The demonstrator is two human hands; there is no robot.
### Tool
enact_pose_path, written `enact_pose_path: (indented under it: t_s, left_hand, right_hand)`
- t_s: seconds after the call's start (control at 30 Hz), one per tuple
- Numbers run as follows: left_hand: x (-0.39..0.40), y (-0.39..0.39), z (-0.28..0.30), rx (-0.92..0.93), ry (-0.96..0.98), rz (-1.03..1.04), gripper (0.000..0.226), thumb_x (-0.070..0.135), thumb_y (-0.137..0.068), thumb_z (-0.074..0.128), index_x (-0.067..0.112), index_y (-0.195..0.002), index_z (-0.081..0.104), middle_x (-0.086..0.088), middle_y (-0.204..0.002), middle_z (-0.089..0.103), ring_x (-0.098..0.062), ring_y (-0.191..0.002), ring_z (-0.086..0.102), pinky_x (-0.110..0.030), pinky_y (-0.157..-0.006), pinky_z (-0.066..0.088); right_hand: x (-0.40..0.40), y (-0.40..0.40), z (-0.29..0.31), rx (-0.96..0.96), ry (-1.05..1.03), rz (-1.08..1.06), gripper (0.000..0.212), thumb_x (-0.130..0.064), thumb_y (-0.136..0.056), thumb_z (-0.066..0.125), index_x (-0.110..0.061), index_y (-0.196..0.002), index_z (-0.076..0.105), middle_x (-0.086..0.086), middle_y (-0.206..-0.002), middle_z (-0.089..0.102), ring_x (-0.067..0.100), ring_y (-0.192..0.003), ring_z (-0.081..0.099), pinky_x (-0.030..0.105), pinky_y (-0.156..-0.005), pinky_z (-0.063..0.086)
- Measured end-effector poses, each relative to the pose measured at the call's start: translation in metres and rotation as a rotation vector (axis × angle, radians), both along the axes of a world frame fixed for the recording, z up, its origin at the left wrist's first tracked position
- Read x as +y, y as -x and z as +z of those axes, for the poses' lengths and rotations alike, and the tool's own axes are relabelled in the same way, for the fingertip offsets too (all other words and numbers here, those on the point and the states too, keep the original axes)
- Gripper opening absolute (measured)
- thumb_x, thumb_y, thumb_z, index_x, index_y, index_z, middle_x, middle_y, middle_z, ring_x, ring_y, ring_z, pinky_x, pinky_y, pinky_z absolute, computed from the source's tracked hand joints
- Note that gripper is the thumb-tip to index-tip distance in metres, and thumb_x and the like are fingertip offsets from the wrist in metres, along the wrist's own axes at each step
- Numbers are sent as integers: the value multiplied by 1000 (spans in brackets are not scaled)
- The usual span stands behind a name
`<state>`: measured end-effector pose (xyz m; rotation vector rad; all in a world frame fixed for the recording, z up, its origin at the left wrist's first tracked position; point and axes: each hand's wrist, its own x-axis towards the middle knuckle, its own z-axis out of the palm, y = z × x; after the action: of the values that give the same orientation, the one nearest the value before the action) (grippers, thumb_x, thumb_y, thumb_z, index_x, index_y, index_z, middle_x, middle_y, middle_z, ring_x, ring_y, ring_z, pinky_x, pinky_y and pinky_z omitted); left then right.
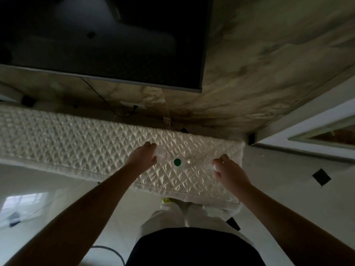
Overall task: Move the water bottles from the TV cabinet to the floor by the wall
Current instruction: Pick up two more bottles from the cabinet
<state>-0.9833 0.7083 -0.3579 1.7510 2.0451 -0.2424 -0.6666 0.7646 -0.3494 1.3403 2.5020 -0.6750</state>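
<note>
Three clear water bottles stand upright on the TV cabinet [80, 143], which is covered with a white quilted cloth. I see them from above. My left hand [143, 157] curls around the left bottle [162, 154], whose cap is clear or whitish. The middle bottle [177, 162] has a green cap and stands free between my hands. My right hand [228, 170] wraps around the right bottle [215, 166], which is mostly hidden by my fingers. Both gripped bottles still rest on the cloth near the cabinet's right end.
A dark TV [99, 41] hangs on the marbled wall [269, 64] above the cabinet. Cables and a socket strip [132, 107] lie behind it. White tiled floor [288, 179] with a black diamond inlay [321, 177] lies to the right. My legs stand against the cabinet front.
</note>
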Motion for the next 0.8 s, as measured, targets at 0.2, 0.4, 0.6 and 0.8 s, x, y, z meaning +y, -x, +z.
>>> enact_pose_path:
  t_s: [0.2,0.4,0.6,0.8]
  left_hand:
    - [-58,14,61,2,-107,106,38,37,-83,60,17,-115,52,-4,-106,58,-25,-87,63,-34,-69,52]
    - [-133,19,107,13,-201,270,37,40,-82,63,21,-112,55,2,-101,61,-20,-82,63,-27,-63,44]
    - [-228,39,113,41,-290,406,33,40,-79,65,20,-105,61,1,-92,65,-23,-75,67,-29,-59,48]
    - [-335,65,109,71,-364,559,30,38,-77,69,19,-99,63,4,-86,66,-17,-65,64,-23,-53,41]
  right_hand:
    - [-12,2,49,98,36,94,31,-26,-91,56,-19,-121,56,2,-119,48,15,-89,61,19,-74,45]
    - [-38,36,76,107,79,194,32,-30,-89,57,-18,-119,54,1,-116,45,19,-85,61,31,-75,51]
    - [-88,95,88,55,40,371,32,-33,-89,57,-23,-119,53,-2,-121,43,17,-93,60,26,-75,45]
    - [-167,177,95,34,-7,537,29,-33,-90,53,-27,-119,52,-5,-122,43,16,-94,59,27,-77,46]
